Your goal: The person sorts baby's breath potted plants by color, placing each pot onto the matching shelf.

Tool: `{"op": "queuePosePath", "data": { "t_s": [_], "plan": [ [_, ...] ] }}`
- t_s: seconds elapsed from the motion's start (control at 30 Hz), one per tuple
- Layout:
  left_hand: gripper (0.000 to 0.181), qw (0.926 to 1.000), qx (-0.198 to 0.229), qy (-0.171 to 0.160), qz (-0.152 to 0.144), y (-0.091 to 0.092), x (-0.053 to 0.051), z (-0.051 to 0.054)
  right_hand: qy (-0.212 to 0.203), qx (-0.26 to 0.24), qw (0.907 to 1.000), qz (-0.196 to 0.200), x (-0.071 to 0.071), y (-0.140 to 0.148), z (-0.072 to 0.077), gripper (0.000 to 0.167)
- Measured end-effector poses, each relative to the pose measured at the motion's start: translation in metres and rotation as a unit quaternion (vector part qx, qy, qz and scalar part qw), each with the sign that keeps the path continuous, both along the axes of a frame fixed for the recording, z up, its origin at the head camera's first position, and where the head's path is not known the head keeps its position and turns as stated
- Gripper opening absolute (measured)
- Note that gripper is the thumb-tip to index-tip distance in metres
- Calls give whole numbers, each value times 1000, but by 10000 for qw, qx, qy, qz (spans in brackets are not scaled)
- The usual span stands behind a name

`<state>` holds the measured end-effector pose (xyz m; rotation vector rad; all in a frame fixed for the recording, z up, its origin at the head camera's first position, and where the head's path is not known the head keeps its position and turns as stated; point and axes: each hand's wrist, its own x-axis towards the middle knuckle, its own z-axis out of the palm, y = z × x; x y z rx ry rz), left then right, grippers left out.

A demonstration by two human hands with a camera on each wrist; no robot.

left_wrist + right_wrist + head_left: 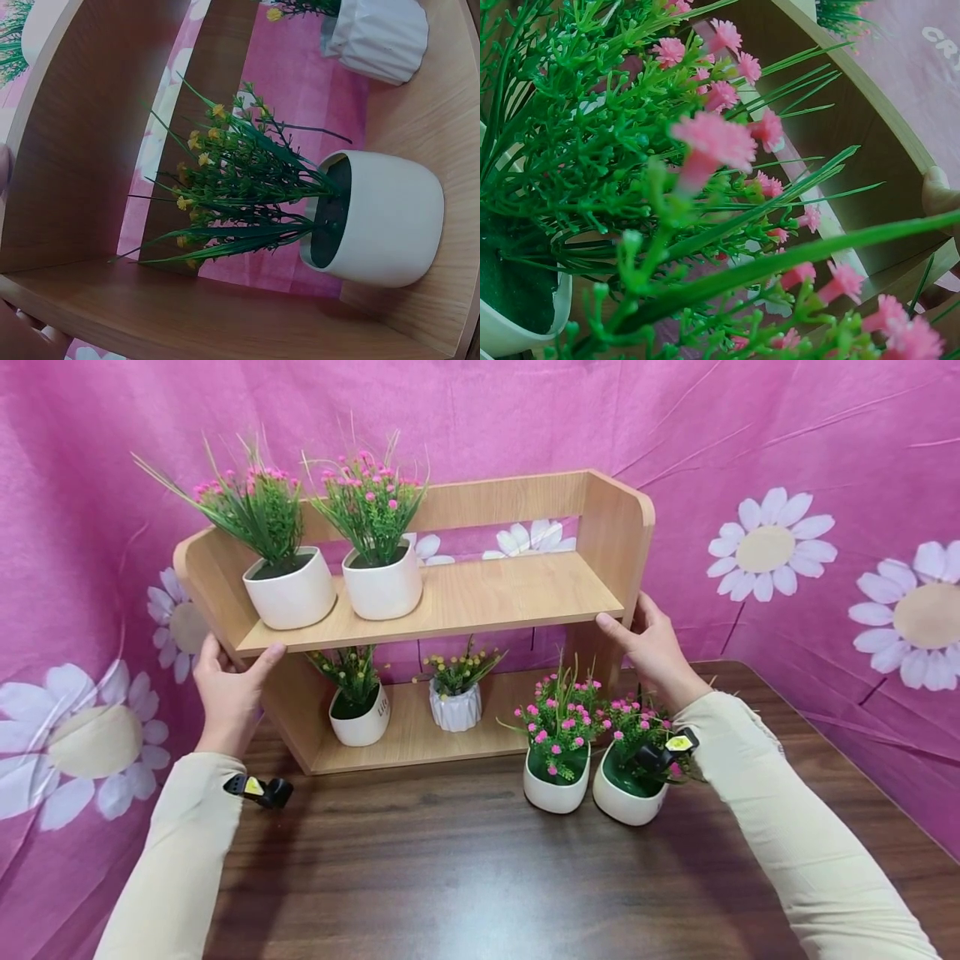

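Both hands hold a two-tier wooden shelf point(517, 589) by its sides. My left hand point(228, 697) grips the left side panel, its thumb at the front edge of the upper board. On the opposite side, my right hand point(658, 652) grips the right panel, thumb likewise on that edge and the other fingers partly hidden. Two white pots point(291, 591) of pink flowers stand on the left half of the upper board. Below are a white pot point(394, 217) with yellow flowers and a ribbed white pot point(456, 708), also yellow-flowered.
In front of the shelf's right end, two more pink-flowered pots point(557, 787) stand side by side on the dark wooden table point(450, 860), under my right forearm. A pink cloth point(697, 427) with large white daisies hangs behind and around the table.
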<state>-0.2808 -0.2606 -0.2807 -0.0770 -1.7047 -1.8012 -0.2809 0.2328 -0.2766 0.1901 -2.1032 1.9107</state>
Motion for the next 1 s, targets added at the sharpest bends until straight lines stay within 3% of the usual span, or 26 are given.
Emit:
{"op": "queuePosePath", "data": {
  "t_s": [0.33, 0.57, 0.7, 0.83, 1.0],
  "plan": [
    [67, 9999, 121, 83, -46, 1, 0, 1, 25, 100, 9999, 57, 1, 1, 1, 71],
    [69, 10000, 75, 45, 6, 1, 0, 1, -450, 339, 9979, 310, 6, 11, 10, 75],
    [70, 10000, -9, -3, 66, 1, -1, 1, -641, 660, 9947, 461, 16, 21, 17, 75],
    [70, 9999, -73, -28, 88, 0, -1, 1, -552, 970, 9927, 451, 29, 34, 23, 72],
    [70, 9999, -101, -33, 88, 0, -1, 1, -299, 712, 9953, 580, 47, 53, 22, 67]
  ]
}}
